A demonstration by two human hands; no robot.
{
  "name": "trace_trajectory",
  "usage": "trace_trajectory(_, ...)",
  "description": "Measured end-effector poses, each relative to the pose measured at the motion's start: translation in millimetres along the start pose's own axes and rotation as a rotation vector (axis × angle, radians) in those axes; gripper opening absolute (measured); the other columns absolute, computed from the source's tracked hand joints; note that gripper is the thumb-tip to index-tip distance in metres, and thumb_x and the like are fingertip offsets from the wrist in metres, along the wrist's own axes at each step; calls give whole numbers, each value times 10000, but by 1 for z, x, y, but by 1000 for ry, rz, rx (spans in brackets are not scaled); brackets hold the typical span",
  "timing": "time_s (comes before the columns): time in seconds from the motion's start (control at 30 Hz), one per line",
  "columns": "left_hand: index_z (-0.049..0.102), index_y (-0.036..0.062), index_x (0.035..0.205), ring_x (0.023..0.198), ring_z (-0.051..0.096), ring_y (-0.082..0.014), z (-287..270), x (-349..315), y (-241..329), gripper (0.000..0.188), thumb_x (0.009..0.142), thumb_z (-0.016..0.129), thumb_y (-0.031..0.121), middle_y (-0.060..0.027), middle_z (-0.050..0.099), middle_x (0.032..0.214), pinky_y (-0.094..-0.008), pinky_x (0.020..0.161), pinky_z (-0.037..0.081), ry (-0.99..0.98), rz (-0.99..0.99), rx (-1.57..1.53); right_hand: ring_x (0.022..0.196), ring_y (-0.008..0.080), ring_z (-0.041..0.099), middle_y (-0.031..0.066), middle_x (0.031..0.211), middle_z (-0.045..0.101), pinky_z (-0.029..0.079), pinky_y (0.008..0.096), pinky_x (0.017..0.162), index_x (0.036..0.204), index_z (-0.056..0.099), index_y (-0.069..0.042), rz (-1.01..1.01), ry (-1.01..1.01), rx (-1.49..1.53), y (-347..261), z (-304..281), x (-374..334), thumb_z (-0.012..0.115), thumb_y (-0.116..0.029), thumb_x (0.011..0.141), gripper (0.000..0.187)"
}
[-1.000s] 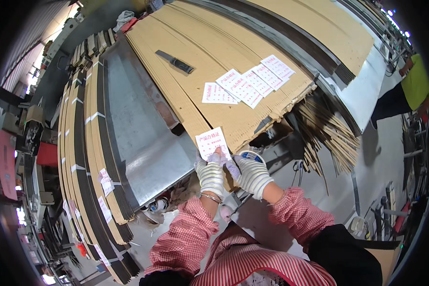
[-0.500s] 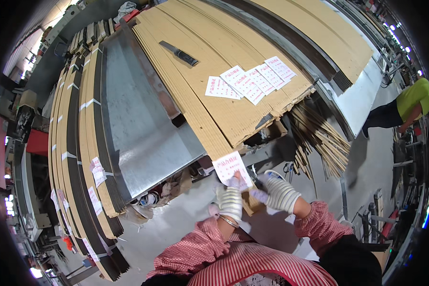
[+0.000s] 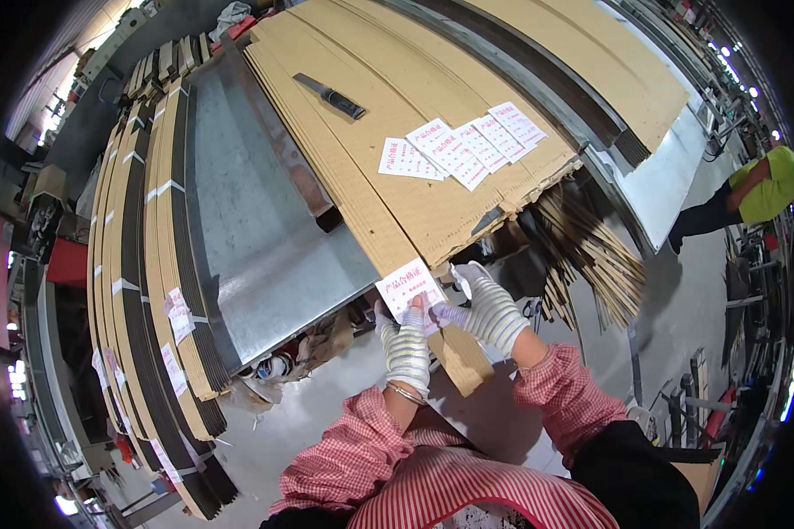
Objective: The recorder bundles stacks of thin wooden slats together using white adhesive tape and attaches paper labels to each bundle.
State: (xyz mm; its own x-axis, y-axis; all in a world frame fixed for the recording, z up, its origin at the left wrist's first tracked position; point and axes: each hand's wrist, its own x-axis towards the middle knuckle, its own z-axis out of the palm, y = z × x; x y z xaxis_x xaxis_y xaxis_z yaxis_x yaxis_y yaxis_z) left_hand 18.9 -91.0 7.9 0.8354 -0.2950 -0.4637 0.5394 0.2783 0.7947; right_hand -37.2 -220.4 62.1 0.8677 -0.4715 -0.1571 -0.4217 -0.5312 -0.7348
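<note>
Both hands wear white gloves with stripes. A white paper label (image 3: pixel 406 280) with red print lies over the near end of a long, narrow cardboard strip (image 3: pixel 463 360). My left hand (image 3: pixel 404 353) is closed on the label, its thumb pressed on the lower part and its fingers along the strip's left side. My right hand (image 3: pixel 496 316) comes in from the right; its thumb lies on the label's lower right edge, and its fingers reach along the strip's right side, tips partly hidden. The strip's end sticks out between the hands.
More labels (image 3: pixel 460 152) overlap on the stacked cardboard (image 3: pixel 362 132), with a black-handled knife (image 3: pixel 331 97) farther off. Tied bundles of strips (image 3: pixel 163 229) stand left, past a metal tabletop (image 3: pixel 265 212). Loose thin strips (image 3: pixel 591 256) fan out at right. A person (image 3: pixel 763 189) in yellow-green is at far right.
The label has moved slightly left and toward the strip. My right hand has moved up and left, its thumb now on the label. More of the strip's near end shows.
</note>
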Motion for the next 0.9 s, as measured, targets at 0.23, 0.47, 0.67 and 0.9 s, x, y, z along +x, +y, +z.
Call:
trace_trajectory(0.23, 312, -24, 1276, 964, 547, -185, -3, -24, 55, 677, 787, 726, 192, -117, 544, 1107, -292, 787, 476, 77, -64, 223, 875, 140, 516, 92, 997, 546, 440, 275, 817, 1218, 426, -9, 95, -13, 598, 18, -25, -10, 760, -276, 748, 635)
trace_trajectory(0.47, 538, 52, 985, 757, 533, -128, 17, -71, 108, 329, 715, 722, 83, -24, 566, 823, -256, 673, 456, -417, 423, 495, 937, 188, 578, 105, 1057, 603, 446, 327, 847, 1361, 344, -91, -416, -690, 530, -72, -78, -27, 720, -398, 765, 769)
trace_trajectory(0.67, 625, 51, 802, 606, 589, -123, -27, -51, 141, 85, 816, 648, 132, -59, 636, 699, -252, 538, 476, -355, -36, 609, 793, 165, 630, 123, 933, 670, 474, 291, 687, 1325, 461, -79, -357, -808, 329, -88, -117, 11, 669, -416, 818, 643)
trace_trajectory(0.9, 623, 52, 978, 678, 595, -122, -77, 44, -29, 200, 830, 648, 185, -40, 637, 819, -260, 579, 477, -302, 59, 590, 850, 183, 601, 107, 978, 643, 479, 318, 761, 1190, 576, -36, -153, -661, 3, 96, -12, 69, 591, -345, 879, 439)
